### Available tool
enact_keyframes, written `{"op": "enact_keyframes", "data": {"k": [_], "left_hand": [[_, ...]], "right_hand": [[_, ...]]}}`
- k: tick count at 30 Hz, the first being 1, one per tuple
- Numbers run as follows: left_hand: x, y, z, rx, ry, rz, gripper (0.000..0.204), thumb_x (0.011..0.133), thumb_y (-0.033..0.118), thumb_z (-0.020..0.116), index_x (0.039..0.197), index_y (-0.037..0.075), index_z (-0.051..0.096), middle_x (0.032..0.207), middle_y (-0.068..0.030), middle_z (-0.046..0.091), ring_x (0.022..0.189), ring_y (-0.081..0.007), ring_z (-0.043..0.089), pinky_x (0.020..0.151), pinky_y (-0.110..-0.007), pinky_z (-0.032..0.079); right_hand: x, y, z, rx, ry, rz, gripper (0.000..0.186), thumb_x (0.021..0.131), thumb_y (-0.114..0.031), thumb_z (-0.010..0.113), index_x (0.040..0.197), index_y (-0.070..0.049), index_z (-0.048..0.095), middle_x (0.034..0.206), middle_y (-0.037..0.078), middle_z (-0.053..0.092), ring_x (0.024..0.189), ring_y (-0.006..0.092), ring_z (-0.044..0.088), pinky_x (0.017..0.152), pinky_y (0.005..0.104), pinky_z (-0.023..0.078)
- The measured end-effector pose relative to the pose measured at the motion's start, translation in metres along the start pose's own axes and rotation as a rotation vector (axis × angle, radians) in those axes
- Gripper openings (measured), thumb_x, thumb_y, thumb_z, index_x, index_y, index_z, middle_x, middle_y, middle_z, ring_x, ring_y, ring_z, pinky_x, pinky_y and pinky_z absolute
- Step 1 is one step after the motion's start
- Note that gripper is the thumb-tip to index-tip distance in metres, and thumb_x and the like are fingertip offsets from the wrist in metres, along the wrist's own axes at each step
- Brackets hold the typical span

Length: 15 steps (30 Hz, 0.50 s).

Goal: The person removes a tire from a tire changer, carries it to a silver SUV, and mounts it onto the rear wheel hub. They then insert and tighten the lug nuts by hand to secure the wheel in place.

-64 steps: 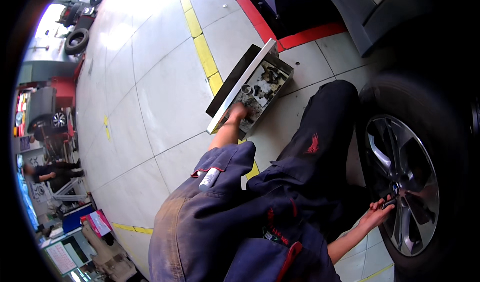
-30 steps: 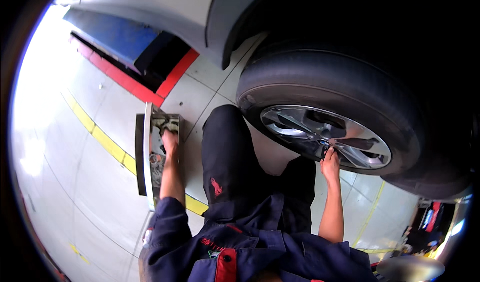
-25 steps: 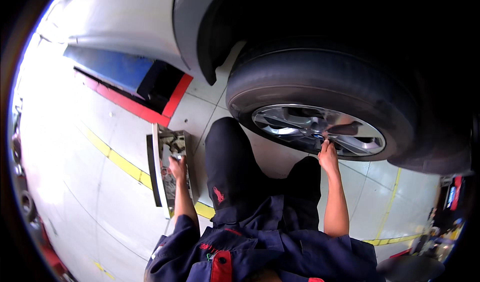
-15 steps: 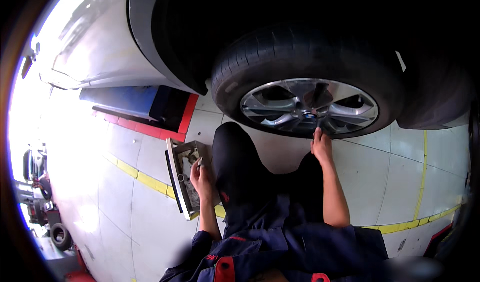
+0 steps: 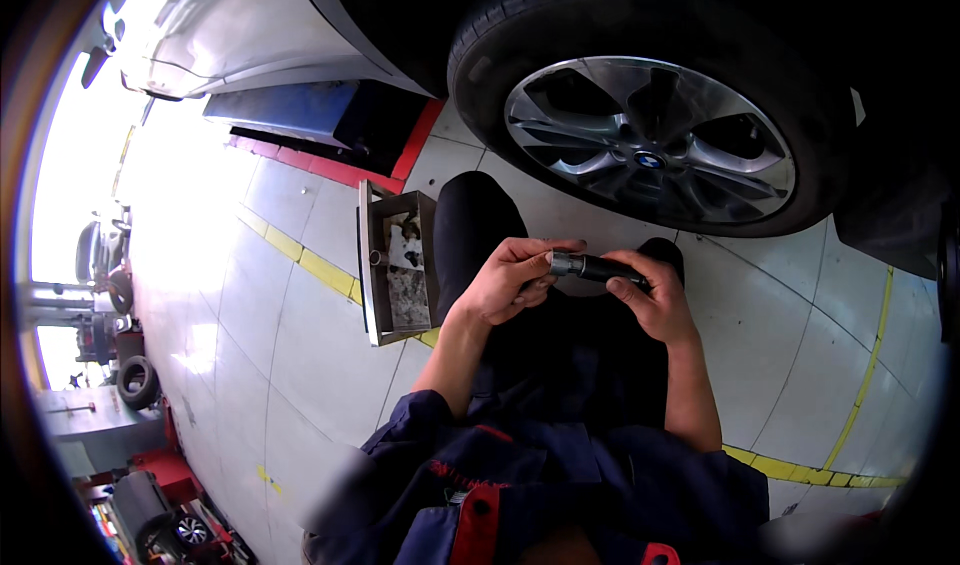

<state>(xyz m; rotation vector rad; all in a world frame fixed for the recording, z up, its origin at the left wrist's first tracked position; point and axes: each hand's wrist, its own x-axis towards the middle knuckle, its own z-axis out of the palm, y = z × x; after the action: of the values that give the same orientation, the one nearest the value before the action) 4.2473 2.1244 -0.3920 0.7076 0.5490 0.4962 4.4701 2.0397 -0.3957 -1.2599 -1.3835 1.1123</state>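
Note:
Above my knees my two hands meet at a short cylindrical tool (image 5: 597, 268), black along its body with a silver collar like a socket at its left end. My left hand (image 5: 500, 283) has thumb and fingers closed around the silver end. My right hand (image 5: 655, 297) wraps the black end, which its fingers partly hide. Beyond them stands a car wheel (image 5: 620, 137) with silver spokes and a black tyre (image 5: 490, 75); neither hand touches it. No bolts can be made out on the wheel at this distance.
Left of my knee, a metal drawer-like tray (image 5: 432, 265) sits on the tiled floor with small dark pieces inside. Behind it lies a blue ramp-like platform (image 5: 280, 110) beside a red edge (image 5: 420, 145). The grey car body (image 5: 260, 25) overhangs the far left. Loose tyres (image 5: 138, 382) stand further left.
My right hand has come back from the wheel's hub, and my left hand has left the tray. Both now hold the tool together above my knees. The view has shifted.

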Motion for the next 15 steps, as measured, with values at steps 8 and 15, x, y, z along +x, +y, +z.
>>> {"op": "enact_keyframes", "data": {"k": [8,15], "left_hand": [[0.022,-0.003,0.013,0.359,-0.091,-0.098,0.034,0.097,0.006,0.048,0.128,-0.005,0.056,0.069,0.0031,0.045,0.049,-0.0050,0.031,0.045,-0.021,0.024],[0.053,-0.002,0.019,-0.263,0.028,0.157,0.039,0.096,0.002,0.046,0.135,-0.001,0.046,0.102,-0.0050,0.052,0.097,-0.0163,0.052,0.086,-0.023,0.042]], "right_hand": [[-0.019,0.035,-0.009,0.490,-0.064,0.214,0.035,0.094,-0.033,0.063,0.106,0.000,0.063,0.064,-0.003,0.046,0.053,0.0047,0.040,0.049,0.0218,0.033],[-0.029,0.056,-0.003,0.781,0.126,0.217,0.039,0.097,-0.034,0.058,0.112,0.002,0.058,0.064,-0.001,0.043,0.053,0.0056,0.037,0.048,0.0226,0.035]]}}
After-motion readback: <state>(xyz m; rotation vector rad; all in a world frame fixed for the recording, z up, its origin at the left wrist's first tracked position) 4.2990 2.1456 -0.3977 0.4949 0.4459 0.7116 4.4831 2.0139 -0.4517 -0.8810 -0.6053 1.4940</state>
